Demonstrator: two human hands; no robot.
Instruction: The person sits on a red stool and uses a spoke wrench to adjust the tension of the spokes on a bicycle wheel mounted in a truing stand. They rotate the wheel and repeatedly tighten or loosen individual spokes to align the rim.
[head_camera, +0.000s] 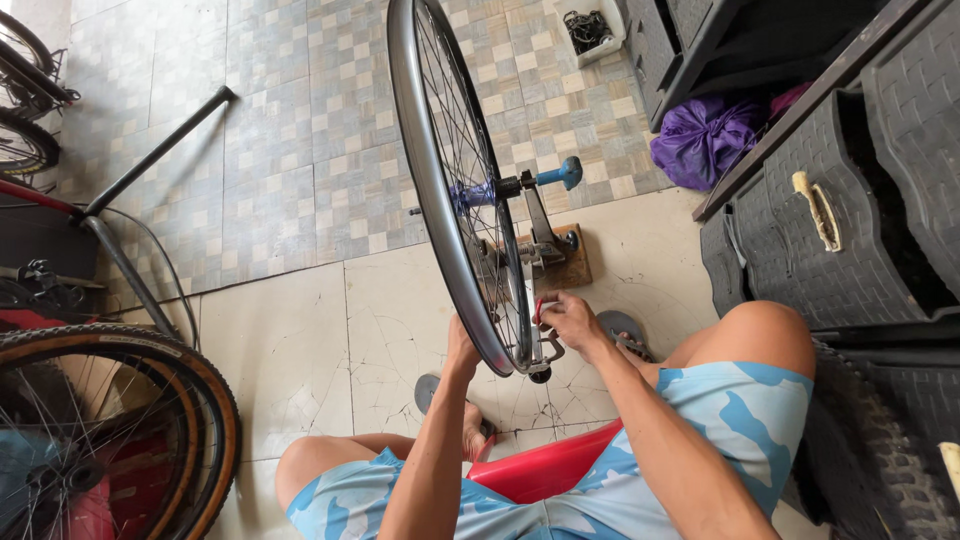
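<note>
A bicycle wheel (425, 150) with a grey rim and thin spokes stands upright in a truing stand (545, 245) on a wooden base. My left hand (461, 348) rests against the near part of the rim from the left. On the wheel's right side, my right hand (572, 320) pinches a small red-handled tool against the spokes near the rim. A blue hub and a blue-handled knob (560, 175) sit at the wheel's centre. I sit on a red stool (540, 468), knees apart.
Another bike with a tan-walled tyre (150, 420) stands at lower left. Dark plastic drawer units (850, 220) line the right side, with a purple bag (705, 135) beside them. A knobbly tyre (880, 450) leans at lower right. A white box of parts (590, 28) sits far back.
</note>
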